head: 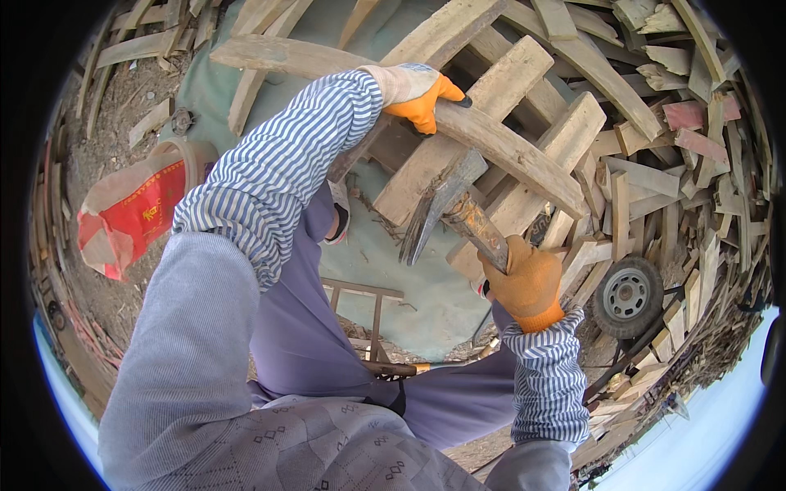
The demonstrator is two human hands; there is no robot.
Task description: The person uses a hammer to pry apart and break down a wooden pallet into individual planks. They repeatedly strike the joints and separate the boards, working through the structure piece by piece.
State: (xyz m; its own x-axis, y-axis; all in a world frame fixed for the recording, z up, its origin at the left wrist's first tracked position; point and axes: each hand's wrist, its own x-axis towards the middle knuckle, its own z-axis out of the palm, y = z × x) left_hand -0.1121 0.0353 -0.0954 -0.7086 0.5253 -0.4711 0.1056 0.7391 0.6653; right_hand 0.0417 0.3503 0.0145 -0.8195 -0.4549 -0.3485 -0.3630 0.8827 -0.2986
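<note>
My left hand (424,101), in an orange-palmed work glove, grips a long wooden board (509,150). The board slants across several other wooden pieces, among them a thick wooden block (424,178) beneath it. In my right hand (527,279), also in an orange glove, is the worn handle (479,230) of a claw hammer. Its metal head (451,190) is held just below the board, in front of the block's end; I cannot tell whether they touch. Both hands stay in view, and striped sleeve covers reach my wrists.
Green sheeting (381,264) covers the ground before me. A heap of scrap wood (651,153) rises at the right, near a wheel with a tyre (629,297). At the left lie a bucket (199,162) and a red-and-white sack (135,215). A metal frame (376,319) lies between my legs.
</note>
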